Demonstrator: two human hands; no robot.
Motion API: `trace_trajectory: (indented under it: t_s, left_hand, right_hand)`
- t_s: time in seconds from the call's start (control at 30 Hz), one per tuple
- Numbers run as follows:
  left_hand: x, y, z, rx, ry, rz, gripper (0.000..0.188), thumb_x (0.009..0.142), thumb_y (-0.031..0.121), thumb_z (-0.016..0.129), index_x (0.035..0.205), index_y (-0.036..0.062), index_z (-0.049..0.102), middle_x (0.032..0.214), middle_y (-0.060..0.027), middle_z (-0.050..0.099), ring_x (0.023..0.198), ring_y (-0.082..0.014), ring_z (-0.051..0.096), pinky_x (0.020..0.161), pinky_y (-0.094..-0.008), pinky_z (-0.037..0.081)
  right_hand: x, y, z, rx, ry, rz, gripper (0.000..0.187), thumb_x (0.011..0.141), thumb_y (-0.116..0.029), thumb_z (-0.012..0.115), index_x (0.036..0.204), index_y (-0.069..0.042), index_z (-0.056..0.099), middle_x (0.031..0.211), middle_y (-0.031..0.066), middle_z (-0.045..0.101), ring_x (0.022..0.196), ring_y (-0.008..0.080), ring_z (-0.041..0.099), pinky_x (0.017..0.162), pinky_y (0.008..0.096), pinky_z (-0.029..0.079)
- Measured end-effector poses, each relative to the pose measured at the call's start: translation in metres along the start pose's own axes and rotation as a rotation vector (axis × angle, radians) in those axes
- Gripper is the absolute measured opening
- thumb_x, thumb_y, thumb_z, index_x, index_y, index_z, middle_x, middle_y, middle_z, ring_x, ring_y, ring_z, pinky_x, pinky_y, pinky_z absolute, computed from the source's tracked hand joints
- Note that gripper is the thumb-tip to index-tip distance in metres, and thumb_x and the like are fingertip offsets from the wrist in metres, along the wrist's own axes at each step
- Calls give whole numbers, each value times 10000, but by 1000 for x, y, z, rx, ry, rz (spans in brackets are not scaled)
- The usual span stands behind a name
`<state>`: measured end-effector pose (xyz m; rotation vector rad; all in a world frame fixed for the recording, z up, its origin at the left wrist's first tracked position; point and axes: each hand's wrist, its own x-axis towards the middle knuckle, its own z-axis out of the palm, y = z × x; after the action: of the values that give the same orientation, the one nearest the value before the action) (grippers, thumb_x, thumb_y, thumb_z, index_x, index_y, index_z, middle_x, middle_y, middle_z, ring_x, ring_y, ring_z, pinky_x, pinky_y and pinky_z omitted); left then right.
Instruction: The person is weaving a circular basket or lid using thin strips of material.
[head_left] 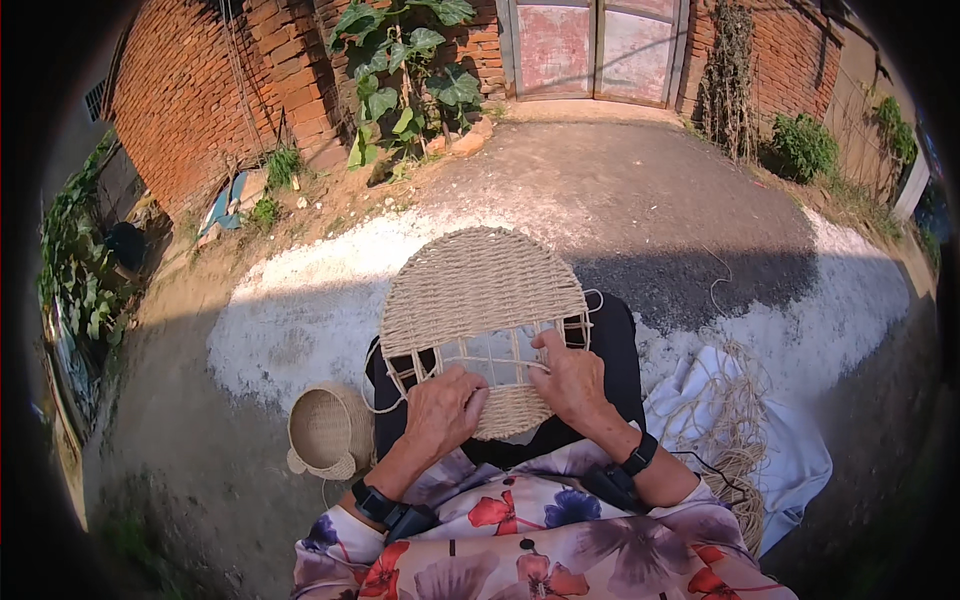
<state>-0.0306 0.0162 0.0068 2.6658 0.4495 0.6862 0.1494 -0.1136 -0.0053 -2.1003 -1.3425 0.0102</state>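
A half-woven basket piece (482,280) of tan twisted cord rests across my lap. Its rounded far part is densely woven, and a band of bare ribs lies open nearer to me. Over this gap runs a loose strand of cord (488,359). My left hand (442,405) is closed at the gap's left side, its fingertips partly hidden against the piece. At the right end of the strand, my right hand (572,382) pinches the cord between thumb and fingers, beside the ribs. Loose cord ends curl out at both sides of the piece.
A small round woven basket (328,430) lies tipped on the ground by my left leg. To my right, a tangled heap of cord (735,430) sits on a white cloth (800,470). Farther off are a leafy plant (400,80), brick walls (220,100) and a worn double door (597,50).
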Motion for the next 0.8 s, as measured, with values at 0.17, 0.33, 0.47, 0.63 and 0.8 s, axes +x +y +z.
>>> trace_trajectory:
  t_s: [0.17, 0.33, 0.47, 0.63, 0.8]
  left_hand:
    - [-6, -5, 0, -9, 12, 23, 61, 850, 127, 725, 876, 76, 704, 777, -96, 599, 713, -317, 665, 598, -428, 520]
    - [7, 15, 0, 25, 108, 75, 71, 857, 116, 726, 912, 79, 700, 773, -92, 574, 702, -314, 654, 587, -425, 515]
    - [25, 21, 20, 61, 24, 173, 48, 869, 131, 715, 888, 88, 703, 749, -79, 592, 680, -281, 655, 583, -401, 510]
    - [37, 26, 36, 194, -24, 122, 122, 881, 185, 685, 815, 82, 675, 674, -103, 614, 613, -311, 658, 536, -446, 505]
    - [47, 31, 31, 268, -204, 79, 157, 884, 185, 640, 794, 63, 680, 676, -174, 665, 617, -345, 686, 545, -475, 521]
  right_hand:
    - [9, 40, -4, 1159, -26, 446, 152, 978, -165, 579, 1086, -61, 554, 750, 116, 702, 546, 124, 583, 471, 286, 444]
    - [-19, 49, -20, 1013, 84, 472, 124, 1003, -165, 588, 930, -64, 594, 717, -1, 615, 556, 13, 475, 431, 193, 353]
    - [-19, 65, -29, 964, 13, 369, 114, 981, -155, 660, 915, -73, 618, 724, -39, 598, 600, 13, 502, 516, 183, 417]
    - [26, 33, -30, 1091, -66, 158, 140, 998, -197, 653, 993, -59, 632, 822, 9, 676, 680, 65, 609, 595, 214, 481]
    - [63, 15, -12, 329, -198, -164, 58, 896, -81, 635, 915, -45, 677, 886, 153, 728, 788, 304, 714, 670, 398, 554]
